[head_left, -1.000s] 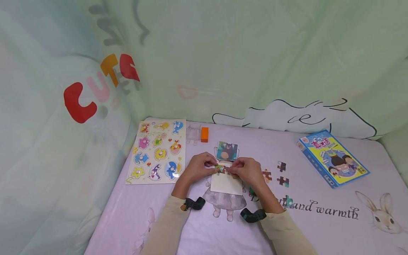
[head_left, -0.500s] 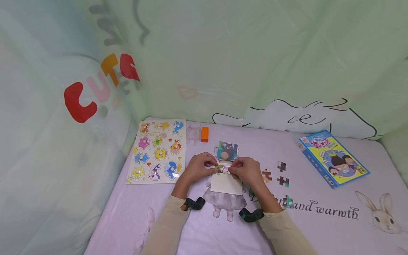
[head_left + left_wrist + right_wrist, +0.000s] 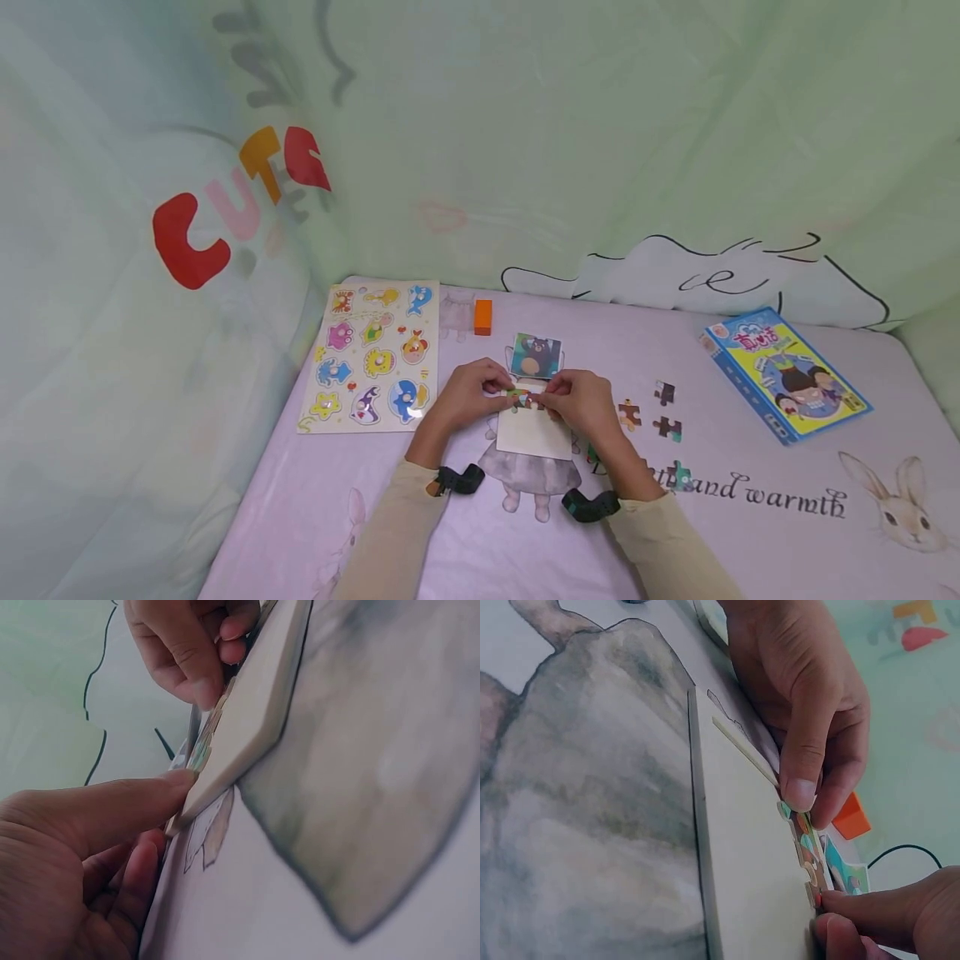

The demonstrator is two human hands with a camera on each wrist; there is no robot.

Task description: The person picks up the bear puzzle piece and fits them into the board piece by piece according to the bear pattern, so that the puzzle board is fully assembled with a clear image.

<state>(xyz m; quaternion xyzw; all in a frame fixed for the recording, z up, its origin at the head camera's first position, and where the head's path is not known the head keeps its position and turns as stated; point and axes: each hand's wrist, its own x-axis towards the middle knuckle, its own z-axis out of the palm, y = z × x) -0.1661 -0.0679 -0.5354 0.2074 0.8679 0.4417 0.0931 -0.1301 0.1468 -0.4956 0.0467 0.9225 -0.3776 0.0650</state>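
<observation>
1. A person's left hand [image 3: 468,392] is pinching the left end of a row of puzzle pieces [image 3: 522,400], its thumb pressing on top.
2. The right hand [image 3: 581,400], thumb and finger drawn together, is gripping the same row at its right end.
3. The colourful pieces are lying between the two hands' fingertips, along the far edge of a pale board [image 3: 534,435] (its bare surface is stretching nearer the wearer).
4. Just beyond the fingertips, a bear picture card [image 3: 536,356] is lying face up; farther off, past the left hand, an orange block [image 3: 483,317] is standing.
5. Left of the left hand, a sea-animal board [image 3: 382,385] is resting flat.
6. Loose puzzle pieces [image 3: 667,428] are lying right of the right hand, and a blue-and-yellow box [image 3: 787,375] is sitting well beyond them.
</observation>
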